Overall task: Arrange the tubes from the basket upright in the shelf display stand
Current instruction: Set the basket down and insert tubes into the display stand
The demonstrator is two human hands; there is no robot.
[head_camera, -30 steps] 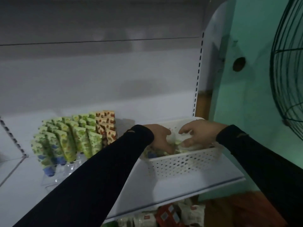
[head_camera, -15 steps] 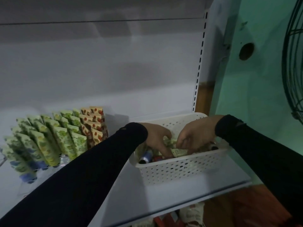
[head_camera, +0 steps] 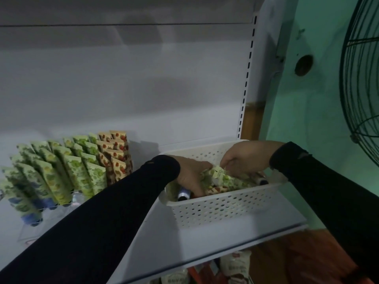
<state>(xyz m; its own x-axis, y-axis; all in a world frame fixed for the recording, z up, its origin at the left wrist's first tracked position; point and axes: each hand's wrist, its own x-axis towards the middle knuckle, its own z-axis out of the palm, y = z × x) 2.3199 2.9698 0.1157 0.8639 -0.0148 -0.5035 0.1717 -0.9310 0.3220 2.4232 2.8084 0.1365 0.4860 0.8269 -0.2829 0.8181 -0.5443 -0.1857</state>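
Inside the basket [head_camera: 221,208], left hand [head_camera: 190,175] grips a blue-capped tube [head_camera: 183,194] while right hand [head_camera: 244,158] pinches a green tube [head_camera: 220,174]; left of the basket, the stand's [head_camera: 30,232] packed rows could topple if bumped

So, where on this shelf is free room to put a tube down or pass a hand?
Bare shelf shows in front of the basket, to its front edge, and behind the left sleeve between stand and basket. The basket is crowded: loose tubes plus left hand and right hand. The stand's rows look packed.
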